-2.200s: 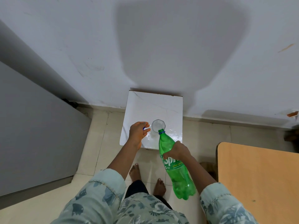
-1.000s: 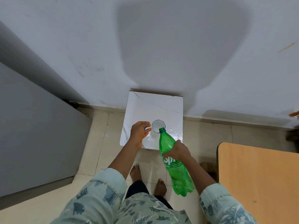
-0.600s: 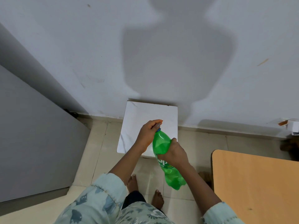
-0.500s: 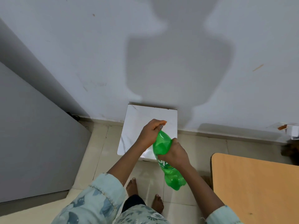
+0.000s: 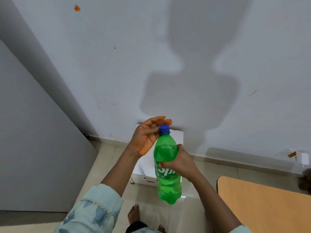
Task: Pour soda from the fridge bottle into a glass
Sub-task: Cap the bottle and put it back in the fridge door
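The green soda bottle (image 5: 165, 153) is held upright in the air in front of me, over the small white table (image 5: 178, 136). A blue cap (image 5: 164, 128) sits on its neck. My right hand (image 5: 180, 163) is wrapped around the bottle's middle, just above the label. My left hand (image 5: 146, 138) is beside the cap with its palm turned toward it and its fingers spread; the thumb side lies close to the cap. The glass is hidden behind my hands and the bottle.
A grey fridge side (image 5: 33, 148) fills the left. A wooden tabletop (image 5: 262, 204) juts in at the lower right. The white wall stands right behind the small table. My bare feet (image 5: 133, 214) are on the tiled floor below.
The bottle has come away from the glass and up to upright. My left hand went from beside the glass to the bottle's top, the blue cap now sits on the neck, and that hand has opened.
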